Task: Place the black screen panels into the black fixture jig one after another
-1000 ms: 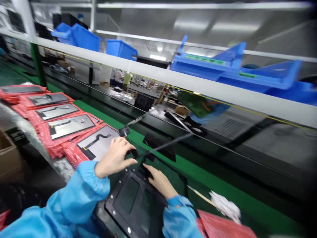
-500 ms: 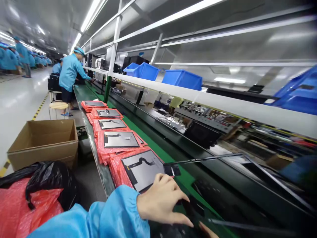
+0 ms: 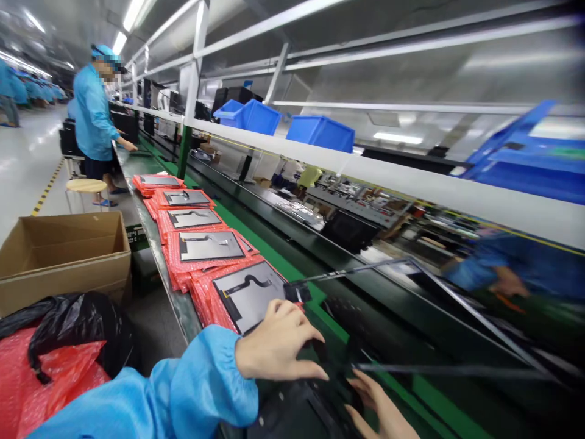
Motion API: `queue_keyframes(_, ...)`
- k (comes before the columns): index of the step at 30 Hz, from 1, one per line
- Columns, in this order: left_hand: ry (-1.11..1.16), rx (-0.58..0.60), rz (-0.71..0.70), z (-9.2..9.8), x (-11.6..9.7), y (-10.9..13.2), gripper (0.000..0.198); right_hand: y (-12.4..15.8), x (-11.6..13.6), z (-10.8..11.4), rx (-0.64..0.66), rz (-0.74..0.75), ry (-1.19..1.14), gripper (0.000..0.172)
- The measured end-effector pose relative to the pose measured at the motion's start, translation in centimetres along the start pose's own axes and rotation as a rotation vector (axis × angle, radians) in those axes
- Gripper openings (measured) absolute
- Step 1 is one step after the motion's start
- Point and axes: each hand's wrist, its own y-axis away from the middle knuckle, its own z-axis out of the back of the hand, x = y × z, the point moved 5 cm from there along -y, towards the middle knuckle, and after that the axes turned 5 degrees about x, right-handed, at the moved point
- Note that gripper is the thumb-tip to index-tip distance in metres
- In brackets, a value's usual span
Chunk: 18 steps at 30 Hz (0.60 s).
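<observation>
- Left hand (image 3: 280,344) is arched over the far left edge of the black, flat, plate-like fixture (image 3: 286,414), with thumb and fingers parted around a dark area; whether anything is pinched there cannot be told.
- Right hand (image 3: 381,407), partly cut off by the lower border, is seen at the right of the fixture, with thumb and fingers parted; its grip cannot be told.
- To the left of the fixture, the left forearm is covered by a glossy light-blue sleeve (image 3: 210,372).
- Farther left, red bubble wrap (image 3: 27,390) is partly covered by a crumpled black plastic bag (image 3: 85,329).
- Just beyond the fixture, a grey rectangular panel (image 3: 256,308) with a curved black ribbon cable is laid on stacked red bubble-wrap pouches (image 3: 205,299); more such panels are lined up behind it.
- Beyond and right of the fixture, a slim, dark, angular frame (image 3: 347,272) is seen.
- Well left and beyond, an open brown cardboard box (image 3: 64,271) and a round wooden-topped stool (image 3: 86,186) are placed.
- Past the frame, a blurred co-worker's hand (image 3: 509,281) is seen.
- High beyond the fixture, blue plastic bins (image 3: 322,133) are shelved.
- Farthest left, a standing person in blue (image 3: 90,107) is seen.
</observation>
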Motion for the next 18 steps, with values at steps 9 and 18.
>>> queue_keyframes(9, -0.03, 0.054, 0.043, 1.5, 1.1, -0.6, 0.043, 8.0, 16.3, -2.8, 0.089, -0.086, 0.158, 0.056)
queue_keyframes(18, -0.12, 0.183, -0.044, -0.5, 0.5, -2.3, 0.042, 7.9, 19.9, -5.6, 0.104, -0.176, 0.008, 0.061)
